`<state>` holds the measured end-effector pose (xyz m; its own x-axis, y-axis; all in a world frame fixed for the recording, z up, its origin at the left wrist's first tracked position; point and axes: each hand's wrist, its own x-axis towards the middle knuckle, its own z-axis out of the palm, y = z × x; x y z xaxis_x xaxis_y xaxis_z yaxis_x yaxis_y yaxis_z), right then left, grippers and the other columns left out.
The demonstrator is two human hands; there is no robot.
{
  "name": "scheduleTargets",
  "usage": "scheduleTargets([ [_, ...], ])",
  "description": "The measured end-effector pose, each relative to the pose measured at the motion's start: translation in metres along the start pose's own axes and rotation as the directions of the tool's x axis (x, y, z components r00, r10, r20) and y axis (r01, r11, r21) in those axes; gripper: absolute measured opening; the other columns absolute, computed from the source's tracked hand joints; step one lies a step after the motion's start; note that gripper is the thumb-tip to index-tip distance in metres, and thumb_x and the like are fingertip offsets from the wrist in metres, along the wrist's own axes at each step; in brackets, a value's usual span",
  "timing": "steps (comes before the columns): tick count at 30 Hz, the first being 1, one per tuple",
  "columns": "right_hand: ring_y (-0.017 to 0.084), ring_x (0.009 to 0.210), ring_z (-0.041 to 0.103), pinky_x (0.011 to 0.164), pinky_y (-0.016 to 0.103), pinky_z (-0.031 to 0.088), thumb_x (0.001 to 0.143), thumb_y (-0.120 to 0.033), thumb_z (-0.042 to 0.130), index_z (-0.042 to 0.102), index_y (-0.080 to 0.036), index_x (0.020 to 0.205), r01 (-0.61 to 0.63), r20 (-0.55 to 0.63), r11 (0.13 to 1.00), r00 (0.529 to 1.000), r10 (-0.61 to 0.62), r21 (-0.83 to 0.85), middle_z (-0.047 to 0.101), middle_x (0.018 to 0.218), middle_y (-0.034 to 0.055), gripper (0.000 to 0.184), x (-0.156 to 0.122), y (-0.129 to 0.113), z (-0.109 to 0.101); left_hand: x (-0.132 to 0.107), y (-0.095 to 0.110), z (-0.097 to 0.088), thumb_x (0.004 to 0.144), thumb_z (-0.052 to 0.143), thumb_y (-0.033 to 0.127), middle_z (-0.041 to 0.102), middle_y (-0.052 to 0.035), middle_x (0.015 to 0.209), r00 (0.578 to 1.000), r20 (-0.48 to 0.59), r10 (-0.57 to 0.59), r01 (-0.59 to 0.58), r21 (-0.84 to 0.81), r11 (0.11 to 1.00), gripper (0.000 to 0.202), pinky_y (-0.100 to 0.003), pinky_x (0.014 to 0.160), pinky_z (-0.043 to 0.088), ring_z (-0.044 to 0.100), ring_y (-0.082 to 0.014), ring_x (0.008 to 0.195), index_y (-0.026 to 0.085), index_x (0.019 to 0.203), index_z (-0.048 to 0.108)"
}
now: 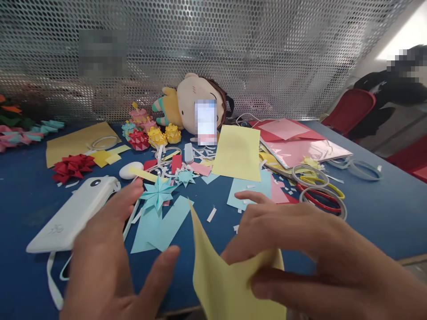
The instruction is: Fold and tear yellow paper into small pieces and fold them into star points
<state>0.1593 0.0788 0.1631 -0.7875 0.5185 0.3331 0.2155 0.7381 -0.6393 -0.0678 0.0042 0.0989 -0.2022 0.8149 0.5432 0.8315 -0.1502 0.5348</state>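
Observation:
A sheet of yellow paper (216, 284), bent along its length, is pinched between the thumb and fingers of my right hand (300, 249) at the table's near edge. My left hand (110, 249) hangs to the left of the sheet, thumb and fingers apart, with nothing in it. Just beyond its fingertips sits a light blue folded paper star (159, 194). Light blue paper strips (173, 224) lie between my two hands. A white power bank (71, 213) with a strap is left of my left hand, partly hidden by it.
Another yellow sheet (236, 153) lies mid-table, before a lit phone (206, 122) leaning on a plush doll (191, 104). Scissors (320, 191) and tape rolls (365, 170) are at right. Red folded paper (74, 168), paper scraps and pink sheets (307, 151) surround them. A perforated metal panel (267, 53) stands behind.

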Motion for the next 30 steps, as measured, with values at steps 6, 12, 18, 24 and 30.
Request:
scheduleTargets([
  [6, 0.01, 0.074, 0.069, 0.091, 0.026, 0.053, 0.08, -0.006, 0.068, 0.066, -0.025, 0.103, 0.014, 0.068, 0.995, 0.997, -0.021, 0.095, 0.074, 0.086, -0.0071, 0.029, 0.01, 0.012, 0.002, 0.011, 0.021, 0.015, 0.097, 0.033, 0.056, 0.055, 0.0059, 0.139, 0.923, 0.278, 0.264, -0.191, -0.266, 0.945, 0.035, -0.049, 0.119, 0.027, 0.034, -0.0229, 0.143, 0.04, 0.123, 0.051],
  [12, 0.008, 0.067, 0.061, 0.078, 0.023, 0.051, 0.09, -0.016, 0.061, 0.061, -0.024, 0.085, -0.007, 0.034, 1.0, 0.999, 0.008, -0.014, 0.066, 0.073, -0.0078, 0.009, 0.009, 0.012, 0.001, 0.023, 0.026, 0.015, 0.092, 0.054, 0.047, 0.066, 0.0064, 0.081, 0.931, 0.246, 0.269, -0.147, -0.421, 0.895, 0.026, -0.026, 0.085, 0.051, 0.063, -0.0135, 0.085, 0.027, 0.076, 0.056],
  [18, 0.007, 0.066, 0.049, 0.082, 0.021, 0.042, 0.098, -0.02, 0.05, 0.05, -0.021, 0.081, -0.058, 0.13, 0.998, 0.99, 0.061, -0.029, 0.053, 0.069, -0.0077, 0.017, 0.007, 0.009, 0.004, 0.022, 0.035, 0.021, 0.086, 0.065, 0.029, 0.055, 0.0123, 0.067, 0.954, 0.252, 0.163, -0.03, -0.463, 0.886, 0.015, -0.016, 0.063, 0.043, 0.052, -0.0081, 0.064, 0.03, 0.073, 0.057],
  [24, 0.007, 0.066, 0.046, 0.084, 0.022, 0.039, 0.096, -0.013, 0.049, 0.052, -0.019, 0.082, -0.038, 0.085, 0.999, 0.996, 0.036, 0.014, 0.05, 0.07, -0.0066, 0.015, 0.006, 0.015, 0.011, 0.023, 0.038, 0.022, 0.086, 0.064, 0.028, 0.057, 0.0153, 0.066, 0.955, 0.26, 0.144, -0.037, -0.377, 0.926, 0.015, -0.014, 0.063, 0.043, 0.052, -0.0068, 0.063, 0.032, 0.073, 0.058],
  [30, 0.008, 0.061, 0.036, 0.082, 0.021, 0.039, 0.093, -0.011, 0.05, 0.044, -0.021, 0.073, -0.049, 0.004, 0.995, 0.999, 0.049, 0.092, 0.043, 0.064, -0.0091, 0.023, 0.002, 0.021, 0.018, 0.025, 0.039, 0.023, 0.088, 0.062, 0.029, 0.056, 0.0154, 0.063, 0.939, 0.32, 0.125, -0.005, -0.352, 0.936, 0.016, -0.016, 0.065, 0.044, 0.05, -0.0063, 0.057, 0.031, 0.073, 0.058],
])
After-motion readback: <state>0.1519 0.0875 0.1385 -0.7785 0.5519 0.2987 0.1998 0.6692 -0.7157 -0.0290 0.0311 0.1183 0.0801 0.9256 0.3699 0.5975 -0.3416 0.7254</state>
